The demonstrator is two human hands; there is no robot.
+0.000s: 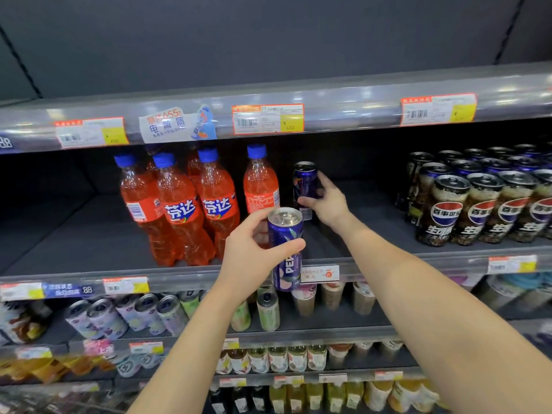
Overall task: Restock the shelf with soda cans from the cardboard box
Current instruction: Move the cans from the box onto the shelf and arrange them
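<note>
So, left grip point(254, 258) is wrapped snug round a purple can point(285, 234), kept upright at the shelf point(74, 234) lip, probably next in line. Right grip point(327, 201) pinches a second can point(304, 182) at 1 o'clock, seating it deep, with the orange bottles point(191, 210) at its 9 o'clock.

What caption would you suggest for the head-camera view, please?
Left hand holds a purple Pepsi can before the shelf while the right hand grips a second can beside the orange soda bottles.
</note>
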